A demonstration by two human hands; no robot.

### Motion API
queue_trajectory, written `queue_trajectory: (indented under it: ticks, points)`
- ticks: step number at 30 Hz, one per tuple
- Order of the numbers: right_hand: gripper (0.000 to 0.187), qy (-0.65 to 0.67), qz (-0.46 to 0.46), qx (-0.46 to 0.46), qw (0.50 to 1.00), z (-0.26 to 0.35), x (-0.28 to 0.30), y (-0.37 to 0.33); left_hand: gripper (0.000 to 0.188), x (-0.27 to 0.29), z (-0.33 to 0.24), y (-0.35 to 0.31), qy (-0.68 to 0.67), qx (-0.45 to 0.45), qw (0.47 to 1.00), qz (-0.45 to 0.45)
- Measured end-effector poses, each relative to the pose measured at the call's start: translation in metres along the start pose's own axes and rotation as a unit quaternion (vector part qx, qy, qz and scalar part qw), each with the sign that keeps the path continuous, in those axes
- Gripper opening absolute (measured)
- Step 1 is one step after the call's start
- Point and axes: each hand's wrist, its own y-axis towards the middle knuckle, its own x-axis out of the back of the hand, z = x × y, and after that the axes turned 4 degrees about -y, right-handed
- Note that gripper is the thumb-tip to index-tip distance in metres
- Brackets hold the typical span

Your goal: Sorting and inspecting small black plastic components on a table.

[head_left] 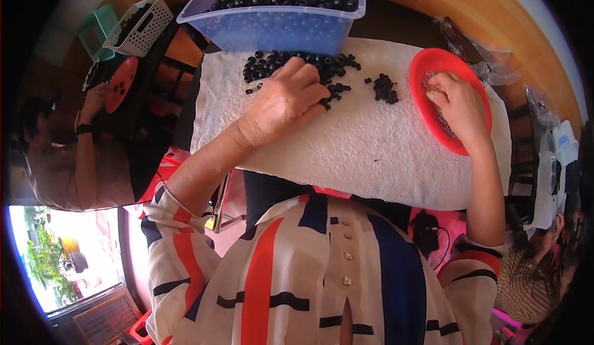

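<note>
My left hand (288,97) is at a pile of round black pieces (257,68), like beads or small knobs, on a white towel (297,166). Its fingers are curled down and closed; what they grip, if anything, is hidden. To the right, my right hand (459,101) reaches into a red oval dish (416,97) holding small shiny metal pieces (447,127). Thumb and fingertips are pinched together there, on something too small to name. Between the hands lies a small cluster of smaller black pieces (385,89).
Behind the towel stands a translucent bin (272,29) full of black round pieces. Clear plastic bags (495,63) lie beyond the dish. At left, another person (68,159) works with a red dish (122,85) near a white basket (139,29). Another person (532,277) sits at lower right.
</note>
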Motion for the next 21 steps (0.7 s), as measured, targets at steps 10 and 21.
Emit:
queue_trajectory:
  ticks: [10, 21]
  points:
    - [0.014, -0.022, 0.044, -0.038, 0.998, 0.000, 0.014, 0.022, 0.015, -0.008, 0.003, 0.002, 0.003, 0.019, 1.000, 0.016]
    - [0.014, -0.055, -0.008, 0.049, 0.997, -0.014, -0.012, 0.023, 0.012, -0.005, -0.040, 0.030, -0.523, 0.354, 0.775, -0.037]
